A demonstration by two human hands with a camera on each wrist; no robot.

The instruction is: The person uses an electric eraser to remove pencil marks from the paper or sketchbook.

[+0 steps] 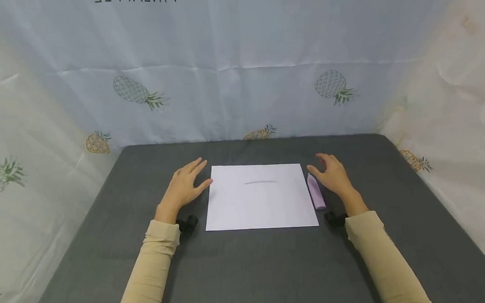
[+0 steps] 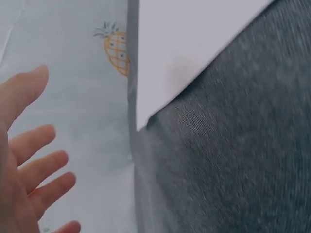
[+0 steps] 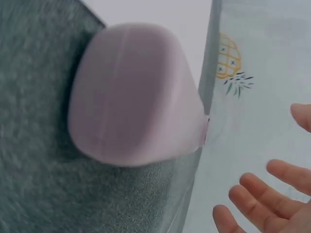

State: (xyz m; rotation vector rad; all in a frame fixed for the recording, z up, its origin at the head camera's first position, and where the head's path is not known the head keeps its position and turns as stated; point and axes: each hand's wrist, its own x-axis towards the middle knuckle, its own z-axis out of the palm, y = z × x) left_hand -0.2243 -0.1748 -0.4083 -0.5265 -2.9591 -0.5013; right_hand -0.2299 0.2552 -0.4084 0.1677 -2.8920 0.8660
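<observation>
A white sheet of paper lies flat on the dark table, with a thin, faintly bent grey line across its upper half. Left of the sheet is my left hand, fingers spread and thumb tip right at the paper's edge. Along the paper's right edge lies a lilac tapered tube-like object, its narrow tip pointing away from me. My right hand hovers beside that object with fingers loosely bent, holding nothing. In the right wrist view the lilac object's broad rounded end is close up.
A dark cloth covers the table. Behind it hangs a pale curtain printed with pineapples, and similar fabric closes off both sides. Each wrist carries a small black camera, the left camera and the right camera.
</observation>
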